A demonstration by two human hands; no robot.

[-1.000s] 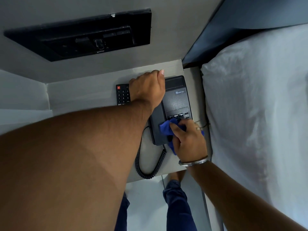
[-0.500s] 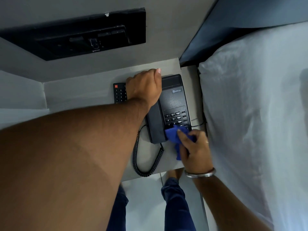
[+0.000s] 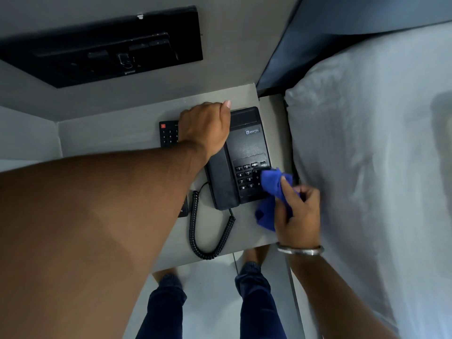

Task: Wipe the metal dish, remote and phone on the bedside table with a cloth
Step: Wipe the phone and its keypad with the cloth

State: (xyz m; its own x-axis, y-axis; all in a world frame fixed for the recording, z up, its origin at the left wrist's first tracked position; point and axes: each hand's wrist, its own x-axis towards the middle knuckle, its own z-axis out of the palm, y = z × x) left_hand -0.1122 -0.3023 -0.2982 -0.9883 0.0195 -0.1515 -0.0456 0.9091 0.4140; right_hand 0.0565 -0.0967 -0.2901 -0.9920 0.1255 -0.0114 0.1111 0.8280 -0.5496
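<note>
Phone (image 3: 241, 157): we find it long axis front-to-back, beside the remote (image 3: 168, 133).
Left hand (image 3: 205, 128): curled over its handset top.
Right hand (image 3: 297, 212): nearer the keypad, gripping the cloth (image 3: 274, 189) at its right edge.

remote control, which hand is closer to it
Left. The left hand rests on the phone handset's top end, directly beside the remote control. The right hand, gripping the blue cloth, is across the phone at its keypad side.

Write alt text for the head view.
A right hand wipes a black phone's keypad with a blue cloth on a bedside table. The left hand holds the handset's top; a remote lies beside.
</note>
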